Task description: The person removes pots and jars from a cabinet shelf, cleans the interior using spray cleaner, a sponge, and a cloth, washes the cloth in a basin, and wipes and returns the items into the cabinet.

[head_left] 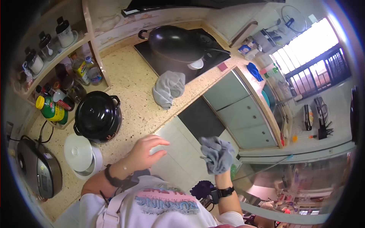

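Note:
My left hand [147, 152] is held in front of my body by the counter edge, thumb and fingers apart, holding nothing. A crumpled grey cloth [217, 154] covers my right hand [223, 178], which grips it over the floor; the fingers are hidden under the fabric. Another grey cloth [169, 89] lies bunched on the speckled counter [131, 97], just in front of the stove. Left of it stands a black lidded pot [97, 116]. On the stove [146, 57] rests a large black wok [176, 41].
A white lidded container [78, 152] and a rice cooker [40, 169] occupy the counter's left end. Sauce bottles [51, 108] and spice jars [65, 32] fill a wooden shelf [89, 41]. Cabinets [241, 110] run along the right, and a blue cloth [254, 71] lies above them.

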Motion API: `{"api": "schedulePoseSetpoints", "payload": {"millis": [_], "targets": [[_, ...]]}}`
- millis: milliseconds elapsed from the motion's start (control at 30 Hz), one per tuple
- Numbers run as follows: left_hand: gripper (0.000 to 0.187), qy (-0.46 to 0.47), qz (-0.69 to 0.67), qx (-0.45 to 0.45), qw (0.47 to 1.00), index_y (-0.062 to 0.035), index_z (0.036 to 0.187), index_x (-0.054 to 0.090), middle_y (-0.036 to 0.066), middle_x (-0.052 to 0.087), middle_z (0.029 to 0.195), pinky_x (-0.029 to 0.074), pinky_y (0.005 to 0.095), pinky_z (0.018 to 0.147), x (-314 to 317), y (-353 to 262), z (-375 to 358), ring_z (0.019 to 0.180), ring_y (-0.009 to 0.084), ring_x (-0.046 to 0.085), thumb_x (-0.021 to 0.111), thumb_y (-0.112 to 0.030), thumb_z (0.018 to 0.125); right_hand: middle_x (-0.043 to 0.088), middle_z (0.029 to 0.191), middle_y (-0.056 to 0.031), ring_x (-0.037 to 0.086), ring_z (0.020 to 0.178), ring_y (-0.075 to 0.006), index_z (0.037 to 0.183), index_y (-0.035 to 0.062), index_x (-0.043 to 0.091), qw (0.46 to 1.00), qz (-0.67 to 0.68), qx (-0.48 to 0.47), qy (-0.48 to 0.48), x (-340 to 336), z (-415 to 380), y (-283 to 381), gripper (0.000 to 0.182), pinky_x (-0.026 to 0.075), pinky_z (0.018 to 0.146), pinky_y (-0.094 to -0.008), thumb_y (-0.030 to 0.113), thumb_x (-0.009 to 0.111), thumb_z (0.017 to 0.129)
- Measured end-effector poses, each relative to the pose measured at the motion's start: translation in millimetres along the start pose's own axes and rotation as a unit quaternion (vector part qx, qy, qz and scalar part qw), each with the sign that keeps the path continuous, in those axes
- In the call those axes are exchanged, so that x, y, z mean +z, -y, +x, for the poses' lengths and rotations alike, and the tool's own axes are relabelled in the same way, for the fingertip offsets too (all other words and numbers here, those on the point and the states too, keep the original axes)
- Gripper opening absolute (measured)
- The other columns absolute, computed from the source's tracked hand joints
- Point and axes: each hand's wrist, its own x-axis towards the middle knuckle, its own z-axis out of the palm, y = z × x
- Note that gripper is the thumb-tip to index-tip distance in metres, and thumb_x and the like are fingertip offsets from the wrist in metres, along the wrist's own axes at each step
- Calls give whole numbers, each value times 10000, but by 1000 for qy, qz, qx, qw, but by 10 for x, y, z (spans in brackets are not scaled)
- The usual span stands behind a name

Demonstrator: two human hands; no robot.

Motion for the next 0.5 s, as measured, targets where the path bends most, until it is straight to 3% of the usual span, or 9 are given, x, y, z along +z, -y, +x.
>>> {"api": "schedulePoseSetpoints", "payload": {"millis": [67,100,200,267,300,333,400,467,500], "targets": [[219,32,-28,-40,998,-28,959,638,116,646,944,476,325,796,135,320,149,892,240,615,660,-78,747,581,849,-92,535,620,-136,948,95,527,966,215,86,111,-205,68,76,277,449,493,-273,359,446,924],[212,53,-44,-54,996,-25,960,638,118,646,935,478,321,793,243,438,231,884,233,620,654,-82,757,516,757,-16,483,579,-138,912,100,488,953,276,110,66,-270,69,111,311,449,489,-263,401,411,939],[200,69,-53,-82,993,-19,962,639,117,649,925,482,308,780,397,619,401,871,213,627,645,-102,780,491,717,21,492,594,-137,898,123,488,967,93,-84,-224,-19,213,281,309,450,489,-261,423,428,934],[198,74,-44,-101,991,-18,962,640,113,654,919,487,304,781,436,687,494,862,204,634,645,-108,787,519,730,6,522,609,-166,908,97,527,977,121,-118,-132,-237,295,475,365,472,534,-310,450,438,930],[197,75,-39,-107,991,-17,963,640,111,656,916,490,302,782,486,726,578,858,200,637,644,-111,790,515,716,-2,491,559,-150,871,98,516,949,128,-154,-242,-313,444,602,349,464,520,-293,439,466,920],[196,75,-28,-132,988,-15,964,640,109,659,915,492,298,784,536,782,655,855,193,638,643,-114,795,482,687,-8,446,532,-128,851,86,497,940,135,-242,-199,-463,586,779,317,446,507,-277,390,461,932],[196,78,-10,-179,981,-11,967,638,105,663,913,495,290,787,662,947,769,848,179,642,642,-119,804,576,786,-53,428,577,-124,854,60,525,955,191,-223,-34,-957,654,1236,287,426,552,-254,333,466,920],[190,76,-32,-228,970,-8,958,637,102,671,903,504,277,770,911,1220,898,830,160,646,638,-134,815,610,865,-52,481,641,-151,1002,106,566,942,233,-84,225,-1179,815,1584,265,438,619,-286,312,414,931],[191,84,-33,-245,965,-12,951,638,106,673,900,506,283,764,1056,1352,986,827,169,651,636,-144,813,614,917,-63,501,699,-172,1062,119,571,938,262,-92,208,-1350,914,1601,301,440,664,-302,326,394,932]]}}
